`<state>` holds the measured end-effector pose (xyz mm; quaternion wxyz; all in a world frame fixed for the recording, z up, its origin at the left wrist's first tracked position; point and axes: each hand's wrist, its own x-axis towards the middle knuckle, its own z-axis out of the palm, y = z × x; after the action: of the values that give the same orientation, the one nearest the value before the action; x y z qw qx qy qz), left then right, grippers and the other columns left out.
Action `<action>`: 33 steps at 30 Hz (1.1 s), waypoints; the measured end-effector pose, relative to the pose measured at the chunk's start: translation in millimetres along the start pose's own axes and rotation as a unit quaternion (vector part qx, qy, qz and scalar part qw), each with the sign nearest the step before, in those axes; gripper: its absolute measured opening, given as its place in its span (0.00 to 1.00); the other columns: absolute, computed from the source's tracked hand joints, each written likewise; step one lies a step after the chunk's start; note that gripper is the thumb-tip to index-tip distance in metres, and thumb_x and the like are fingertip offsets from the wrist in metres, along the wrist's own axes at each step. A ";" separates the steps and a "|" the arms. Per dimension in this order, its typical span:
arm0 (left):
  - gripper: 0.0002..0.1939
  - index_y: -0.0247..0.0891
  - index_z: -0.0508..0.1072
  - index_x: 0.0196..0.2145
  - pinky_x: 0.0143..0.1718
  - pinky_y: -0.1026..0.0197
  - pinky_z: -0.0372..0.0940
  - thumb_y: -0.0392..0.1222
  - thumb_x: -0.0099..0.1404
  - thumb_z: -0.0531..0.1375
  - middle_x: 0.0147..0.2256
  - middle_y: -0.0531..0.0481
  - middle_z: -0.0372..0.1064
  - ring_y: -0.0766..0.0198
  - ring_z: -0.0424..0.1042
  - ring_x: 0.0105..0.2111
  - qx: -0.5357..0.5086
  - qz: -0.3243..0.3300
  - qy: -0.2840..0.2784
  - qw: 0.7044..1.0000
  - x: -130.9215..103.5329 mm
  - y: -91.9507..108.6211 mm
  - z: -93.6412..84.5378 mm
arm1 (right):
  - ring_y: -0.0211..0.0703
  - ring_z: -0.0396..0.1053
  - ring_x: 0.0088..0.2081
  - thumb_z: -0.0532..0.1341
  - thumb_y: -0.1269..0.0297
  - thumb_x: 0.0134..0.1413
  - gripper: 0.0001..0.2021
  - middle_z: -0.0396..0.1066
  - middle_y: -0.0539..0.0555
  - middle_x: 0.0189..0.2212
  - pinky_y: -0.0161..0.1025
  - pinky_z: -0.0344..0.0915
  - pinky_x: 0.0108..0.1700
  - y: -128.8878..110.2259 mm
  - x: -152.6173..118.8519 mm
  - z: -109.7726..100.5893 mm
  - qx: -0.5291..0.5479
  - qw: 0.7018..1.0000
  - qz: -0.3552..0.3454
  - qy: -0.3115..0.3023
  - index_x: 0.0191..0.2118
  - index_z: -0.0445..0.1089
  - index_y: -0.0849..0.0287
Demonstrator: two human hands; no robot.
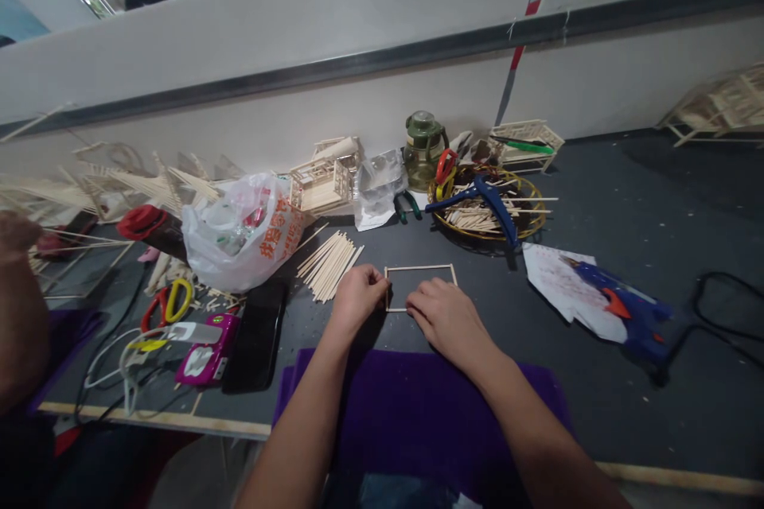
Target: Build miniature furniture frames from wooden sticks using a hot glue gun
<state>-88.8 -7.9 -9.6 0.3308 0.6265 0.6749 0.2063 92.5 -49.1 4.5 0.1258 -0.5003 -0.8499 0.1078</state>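
A small rectangular frame of thin wooden sticks (419, 267) lies on the dark table in front of me. My left hand (359, 298) pinches its left side between thumb and fingertips. My right hand (446, 312) is closed over the lower right part, fingers pressed together on the near stick and hiding that corner. A loose pile of wooden sticks (330, 266) lies just beyond my left hand. Both forearms pass over a folded purple cloth (418, 413) at the table's near edge.
Left are a plastic bag (239, 231), a black phone (255, 338), a magenta device (208, 350) and scissors (169, 306). Behind stand a stick basket (531, 227) and green bottle (422, 155). A blue glue gun (626, 302) lies right. Another person's arm (24, 318) is far left.
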 end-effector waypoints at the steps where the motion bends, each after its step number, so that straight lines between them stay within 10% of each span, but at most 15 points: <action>1: 0.10 0.37 0.69 0.24 0.24 0.67 0.55 0.46 0.58 0.57 0.18 0.54 0.69 0.68 0.68 0.21 0.000 0.001 -0.001 1.000 0.4 -0.4 0.2 | 0.43 0.63 0.38 0.55 0.66 0.62 0.08 0.69 0.53 0.32 0.39 0.52 0.38 0.0 0.0 1.1 -0.001 1.000 -0.001 0.001 0.33 0.71 0.56; 6: 0.09 0.38 0.69 0.24 0.23 0.67 0.56 0.45 0.57 0.57 0.18 0.54 0.69 0.68 0.68 0.20 -0.013 0.004 -0.003 1.000 1.6 -4.3 1.9 | 0.43 0.63 0.37 0.56 0.66 0.61 0.08 0.70 0.52 0.30 0.39 0.55 0.38 1.7 -0.7 2.2 0.042 0.998 -0.016 0.053 0.33 0.71 0.56; 10: 0.10 0.38 0.68 0.24 0.22 0.68 0.57 0.46 0.58 0.57 0.19 0.53 0.69 0.69 0.68 0.19 -0.048 -0.016 -0.012 0.999 2.0 -5.7 2.7 | 0.41 0.65 0.38 0.55 0.66 0.62 0.08 0.71 0.52 0.32 0.38 0.58 0.43 5.9 -4.1 -9.1 0.142 0.968 0.003 0.208 0.36 0.71 0.57; 18: 0.09 0.37 0.65 0.26 0.17 0.68 0.60 0.45 0.59 0.55 0.20 0.54 0.68 0.69 0.68 0.16 -0.141 -0.050 -0.032 0.988 2.9 -9.3 -2.7 | 0.36 0.64 0.24 0.59 0.56 0.56 0.11 0.71 0.49 0.26 0.32 0.60 0.30 37.1 -16.1 -19.7 0.216 0.848 0.278 0.395 0.37 0.73 0.57; 33: 0.09 0.36 0.69 0.27 0.17 0.72 0.57 0.44 0.59 0.55 0.21 0.54 0.68 0.73 0.65 0.16 -0.131 0.000 -0.013 0.991 2.3 -23.5 -2.0 | 0.43 0.69 0.32 0.53 0.50 0.57 0.16 0.74 0.52 0.28 0.35 0.50 0.28 44.0 -10.5 -14.1 0.075 0.922 0.373 0.068 0.31 0.72 0.53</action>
<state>-106.9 -8.4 -24.9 0.4182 0.5808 0.6377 0.2849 138.2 -36.5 3.1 0.1711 -0.7764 -0.5805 0.1758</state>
